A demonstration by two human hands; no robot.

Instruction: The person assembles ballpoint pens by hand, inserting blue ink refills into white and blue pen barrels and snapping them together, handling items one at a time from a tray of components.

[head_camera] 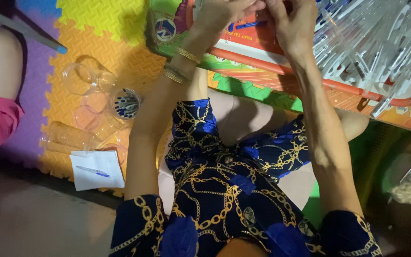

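holding a blue pen point(250, 23) lying roughly level, left hand point(224, 14) and right hand point(291, 21) both pinching it

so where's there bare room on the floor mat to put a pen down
The yellow foam mat above the clear plastic cups is bare, as is the orange mat between those cups and the left forearm. Crowded: the cups, white paper with a blue pen, and the tray of clear pen barrels by both hands.

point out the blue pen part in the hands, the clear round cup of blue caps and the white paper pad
blue pen part point(250, 23), head view, mid barrel
clear round cup of blue caps point(125, 103), head view, caps inside
white paper pad point(97, 170), head view, sheet centre
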